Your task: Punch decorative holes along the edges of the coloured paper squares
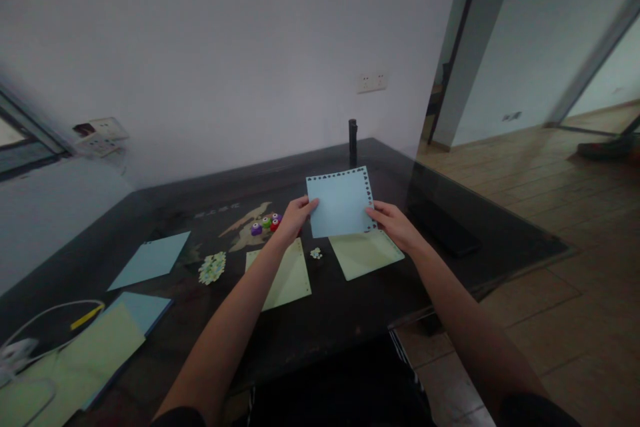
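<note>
Paper (341, 203) held upright between left hand (296, 215) and right hand (395, 223).

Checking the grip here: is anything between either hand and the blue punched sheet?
Nothing visible. The left hand pinches the blue sheet at its left edge and the right hand at its lower right corner, both in direct contact.

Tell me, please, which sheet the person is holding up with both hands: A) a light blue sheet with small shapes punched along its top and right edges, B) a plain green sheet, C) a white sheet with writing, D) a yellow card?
A: the left hand and right hand grip the light blue sheet, whose top and right edges show a row of small punched shapes.
</note>
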`<state>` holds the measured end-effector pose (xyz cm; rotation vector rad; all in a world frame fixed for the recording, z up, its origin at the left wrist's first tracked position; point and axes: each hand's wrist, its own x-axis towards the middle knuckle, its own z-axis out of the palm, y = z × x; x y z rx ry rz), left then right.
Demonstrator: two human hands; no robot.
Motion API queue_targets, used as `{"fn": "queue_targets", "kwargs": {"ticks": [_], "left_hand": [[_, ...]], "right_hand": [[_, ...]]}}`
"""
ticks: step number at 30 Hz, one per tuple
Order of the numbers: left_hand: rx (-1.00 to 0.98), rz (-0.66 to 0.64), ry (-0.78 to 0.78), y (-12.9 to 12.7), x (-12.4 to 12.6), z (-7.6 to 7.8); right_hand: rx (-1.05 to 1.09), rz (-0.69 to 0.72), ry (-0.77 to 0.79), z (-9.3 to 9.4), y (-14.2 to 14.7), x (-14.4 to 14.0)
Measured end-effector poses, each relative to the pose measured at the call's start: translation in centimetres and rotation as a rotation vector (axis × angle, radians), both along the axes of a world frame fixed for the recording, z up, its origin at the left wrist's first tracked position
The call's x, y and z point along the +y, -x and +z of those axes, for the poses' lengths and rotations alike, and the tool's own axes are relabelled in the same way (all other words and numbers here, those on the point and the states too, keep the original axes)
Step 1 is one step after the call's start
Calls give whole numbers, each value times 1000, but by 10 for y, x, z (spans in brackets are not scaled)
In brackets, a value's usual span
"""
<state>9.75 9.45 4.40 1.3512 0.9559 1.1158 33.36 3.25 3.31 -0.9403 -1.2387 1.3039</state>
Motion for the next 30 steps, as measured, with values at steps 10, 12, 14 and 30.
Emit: {"fn": "queue_targets", "kwargs": {"ticks": [10, 12, 14, 30], "left_hand": [[313, 15, -201, 2, -20, 6], [288, 49, -196, 0, -20, 3], [292, 64, -187, -2, -20, -2], [660, -14, -174, -27, -44, -41]], "right_hand": [[-116, -167, -2, -10, -8, 11], [-156, -174, -9, -10, -11, 11], [-213, -198, -29, -10, -15, 12], [-1115, -318, -20, -16, -27, 15]]}}
